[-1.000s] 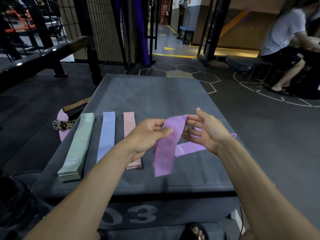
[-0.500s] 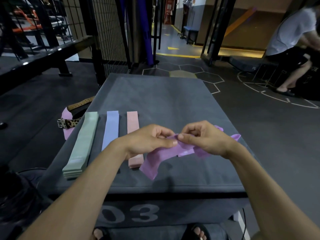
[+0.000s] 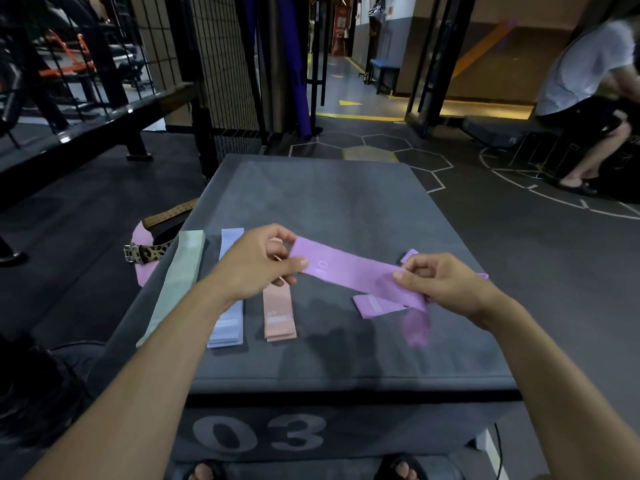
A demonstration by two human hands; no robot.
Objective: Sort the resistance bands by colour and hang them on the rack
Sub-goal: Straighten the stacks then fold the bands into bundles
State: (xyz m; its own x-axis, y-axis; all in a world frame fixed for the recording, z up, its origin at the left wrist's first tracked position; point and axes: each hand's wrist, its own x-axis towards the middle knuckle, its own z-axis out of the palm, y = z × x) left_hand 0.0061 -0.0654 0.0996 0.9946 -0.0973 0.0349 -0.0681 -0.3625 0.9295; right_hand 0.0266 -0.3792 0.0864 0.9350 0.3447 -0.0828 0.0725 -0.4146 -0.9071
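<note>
- While the left hand (image 3: 258, 263) and right hand (image 3: 438, 280) pinch its ends, fingers closed on fabric, the purple band (image 3: 356, 273) stretches flat above the surface (image 3: 329, 202).
- Green (image 3: 180, 275), blue (image 3: 230, 320) and pink (image 3: 278, 317) piles lie alongside, probably sorted.

Both hands hold a purple band (image 3: 360, 275) stretched flat above the grey tabletop (image 3: 329, 195): the left hand (image 3: 258, 263) pinches its left end, the right hand (image 3: 440, 280) its right end. Green (image 3: 175, 282), blue (image 3: 227, 323) and pink (image 3: 278, 315) bands lie side by side at left. Another purple band (image 3: 375, 304) lies under the held one.
</note>
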